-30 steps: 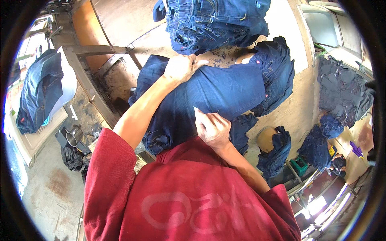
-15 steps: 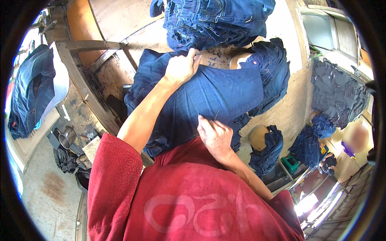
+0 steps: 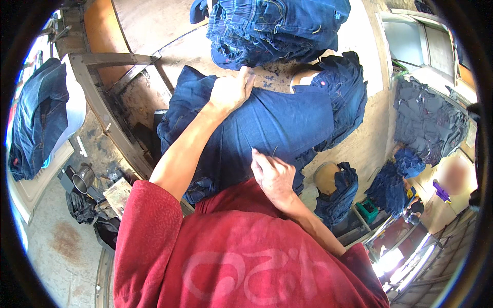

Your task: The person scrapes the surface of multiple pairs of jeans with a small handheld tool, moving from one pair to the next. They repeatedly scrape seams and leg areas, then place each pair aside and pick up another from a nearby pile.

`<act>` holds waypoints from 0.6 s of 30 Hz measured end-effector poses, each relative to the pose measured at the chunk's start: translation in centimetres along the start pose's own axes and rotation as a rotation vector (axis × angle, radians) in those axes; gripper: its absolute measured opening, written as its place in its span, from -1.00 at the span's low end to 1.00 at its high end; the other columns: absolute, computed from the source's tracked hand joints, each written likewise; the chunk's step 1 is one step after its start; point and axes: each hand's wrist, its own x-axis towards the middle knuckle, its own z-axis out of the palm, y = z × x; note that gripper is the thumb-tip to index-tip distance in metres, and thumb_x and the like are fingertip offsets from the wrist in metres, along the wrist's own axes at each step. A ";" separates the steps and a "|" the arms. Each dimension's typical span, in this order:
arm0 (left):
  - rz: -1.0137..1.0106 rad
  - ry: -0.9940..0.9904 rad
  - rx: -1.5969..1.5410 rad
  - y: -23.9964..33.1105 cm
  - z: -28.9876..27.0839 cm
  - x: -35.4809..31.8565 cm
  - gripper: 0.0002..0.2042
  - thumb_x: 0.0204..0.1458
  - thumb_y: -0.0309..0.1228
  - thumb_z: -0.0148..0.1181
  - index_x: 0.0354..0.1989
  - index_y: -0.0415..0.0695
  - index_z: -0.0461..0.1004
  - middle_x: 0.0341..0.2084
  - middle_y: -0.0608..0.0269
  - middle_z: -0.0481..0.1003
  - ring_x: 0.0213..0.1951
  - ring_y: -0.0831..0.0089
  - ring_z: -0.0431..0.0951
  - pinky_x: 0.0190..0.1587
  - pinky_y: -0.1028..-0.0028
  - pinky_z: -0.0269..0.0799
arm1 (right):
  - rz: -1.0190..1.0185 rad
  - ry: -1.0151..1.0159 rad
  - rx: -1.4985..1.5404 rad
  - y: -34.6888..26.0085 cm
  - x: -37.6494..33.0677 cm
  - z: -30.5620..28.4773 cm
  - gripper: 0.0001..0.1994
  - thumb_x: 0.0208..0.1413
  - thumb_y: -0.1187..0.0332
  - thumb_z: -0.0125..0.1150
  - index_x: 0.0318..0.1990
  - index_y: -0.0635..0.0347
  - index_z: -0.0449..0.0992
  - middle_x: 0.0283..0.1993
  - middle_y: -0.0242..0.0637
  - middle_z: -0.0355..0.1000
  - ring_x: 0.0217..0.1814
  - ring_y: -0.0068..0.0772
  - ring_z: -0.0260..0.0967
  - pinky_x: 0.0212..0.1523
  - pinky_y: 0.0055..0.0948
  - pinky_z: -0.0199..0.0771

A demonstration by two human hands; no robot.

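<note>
A pair of blue denim jeans (image 3: 287,115) lies spread in front of me, one leg stretched to the right. My left hand (image 3: 230,93) is closed in a fist on its far edge, gripping the cloth. Over the near part of the same leg, my right hand (image 3: 275,177) has its fingers drawn together. A thin dark strand or tip (image 3: 275,150) shows just beyond these fingers; whether they hold it is unclear. More crumpled denim (image 3: 346,97) bunches at the right end of the leg.
A tall pile of jeans (image 3: 277,31) stands at the far side of the table. Dark garments (image 3: 431,118) are heaped at the right, near a green crate (image 3: 368,210). Another pair of jeans (image 3: 41,118) hangs at the left, beyond a wooden frame (image 3: 97,97). A person (image 3: 454,177) is at the far right.
The view has shifted slightly. Both hands keep nearly the same places and poses on the jeans.
</note>
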 end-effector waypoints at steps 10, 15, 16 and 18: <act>-0.111 -0.135 -0.016 0.3 -0.2 0.1 -0.78 0.39 -0.19 0.26 0.04 0.02 0.47 -0.69 -0.03 0.56 -0.64 -0.02 0.65 -0.59 0.07 0.53 | -0.009 0.032 0.041 0.4 2.2 1.1 -0.85 0.20 0.45 0.49 -0.35 0.06 0.58 -0.59 -0.39 0.48 -0.60 -0.35 0.52 -0.56 -0.32 0.50; -0.131 -0.152 -0.028 0.4 -0.4 0.3 -0.80 0.40 -0.17 0.24 0.03 0.04 0.49 -0.69 -0.03 0.57 -0.63 -0.03 0.65 -0.58 0.06 0.54 | 0.023 0.044 0.103 0.2 1.3 -0.1 -0.89 0.20 0.46 0.48 -0.31 0.05 0.62 -0.56 -0.37 0.53 -0.59 -0.33 0.54 -0.55 -0.31 0.52; -0.134 -0.155 -0.031 0.4 -0.4 0.3 -0.80 0.40 -0.17 0.23 0.03 0.04 0.49 -0.69 -0.02 0.57 -0.63 -0.03 0.65 -0.57 0.05 0.55 | 0.042 0.016 0.116 0.3 1.4 0.0 -0.89 0.20 0.46 0.48 -0.30 0.05 0.62 -0.57 -0.36 0.53 -0.59 -0.32 0.54 -0.55 -0.30 0.52; -0.132 -0.159 -0.039 0.3 -0.3 0.3 -0.79 0.41 -0.16 0.20 0.00 0.00 0.47 -0.70 -0.05 0.56 -0.63 -0.06 0.65 -0.57 0.02 0.55 | 0.038 0.069 0.171 0.7 1.9 0.6 -0.91 0.19 0.46 0.48 -0.29 0.04 0.64 -0.57 -0.35 0.53 -0.60 -0.31 0.54 -0.55 -0.30 0.52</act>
